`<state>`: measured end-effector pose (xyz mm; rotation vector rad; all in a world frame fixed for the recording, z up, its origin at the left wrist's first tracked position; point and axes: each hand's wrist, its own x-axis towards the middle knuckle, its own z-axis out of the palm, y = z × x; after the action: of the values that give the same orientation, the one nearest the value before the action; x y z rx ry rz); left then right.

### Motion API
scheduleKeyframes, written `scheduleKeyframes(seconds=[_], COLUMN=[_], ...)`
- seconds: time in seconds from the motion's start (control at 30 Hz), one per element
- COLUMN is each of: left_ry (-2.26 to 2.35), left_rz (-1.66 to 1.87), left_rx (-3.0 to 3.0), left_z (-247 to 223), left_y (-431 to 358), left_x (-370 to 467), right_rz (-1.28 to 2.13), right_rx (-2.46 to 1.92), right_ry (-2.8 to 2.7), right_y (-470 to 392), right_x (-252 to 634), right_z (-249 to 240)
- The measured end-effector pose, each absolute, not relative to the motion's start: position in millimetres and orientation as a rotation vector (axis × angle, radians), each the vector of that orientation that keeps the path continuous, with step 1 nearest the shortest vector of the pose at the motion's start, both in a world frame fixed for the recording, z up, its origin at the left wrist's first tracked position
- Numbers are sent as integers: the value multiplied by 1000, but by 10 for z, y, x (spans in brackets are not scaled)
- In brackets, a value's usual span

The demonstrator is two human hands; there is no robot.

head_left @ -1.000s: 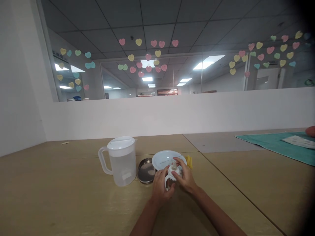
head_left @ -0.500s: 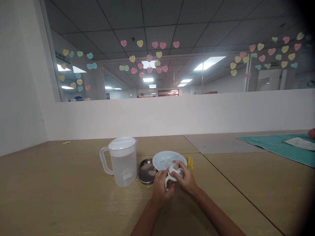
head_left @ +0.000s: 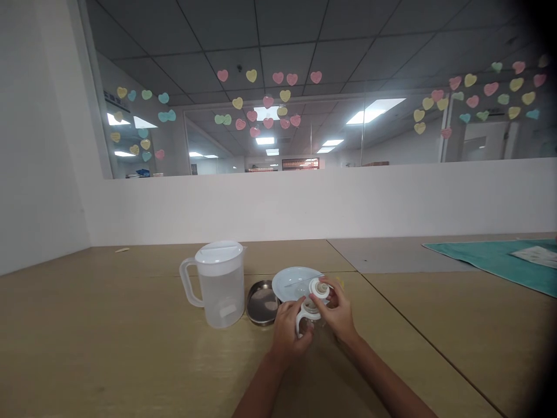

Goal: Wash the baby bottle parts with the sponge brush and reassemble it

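My left hand (head_left: pixel 289 330) is closed around a clear baby bottle (head_left: pixel 310 307) with a white handle, held low over the table. Between the fingers of my right hand (head_left: pixel 339 310) is the bottle's white collar with its nipple (head_left: pixel 320 288), tilted and lifted off the bottle's mouth. Just behind my hands sits a pale blue plate (head_left: pixel 282 280), with a thin stick-like item and something clear on it. A round metal dish (head_left: pixel 261 303) stands left of my left hand. Most of a yellow object (head_left: pixel 340 283) is hidden behind my right hand.
A translucent lidded pitcher (head_left: pixel 220 290) stands left of the metal dish, its handle pointing left. At the far right lies a green cloth (head_left: pixel 491 255) with a white sheet (head_left: pixel 537 256) on it. A white wall and window bound the table's back.
The collar with the nipple has come off the bottle and tipped up to the right in my right hand. My left hand keeps hold of the bottle. The view has shifted slightly.
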<state>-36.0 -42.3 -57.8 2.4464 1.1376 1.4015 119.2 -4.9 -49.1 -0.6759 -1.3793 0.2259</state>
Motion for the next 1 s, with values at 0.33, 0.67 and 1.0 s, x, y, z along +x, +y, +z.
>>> scheduleKeyframes(seconds=[0.33,0.67,1.0], left_ry=[1151,1157,1158], left_rz=[1414,1404,1393], left_rx=[2475,2478,2468], left_z=[-607,-601,-579], left_y=[-398,-391,-415], left_x=[-358,-357,-352], right_rz=[-104,301,335], right_rx=[-617,-844,-970], right_ry=[-941,-758,-877], right_y=[13,152,268], right_x=[1305,1405,1454], right_z=[-348,-394,-531])
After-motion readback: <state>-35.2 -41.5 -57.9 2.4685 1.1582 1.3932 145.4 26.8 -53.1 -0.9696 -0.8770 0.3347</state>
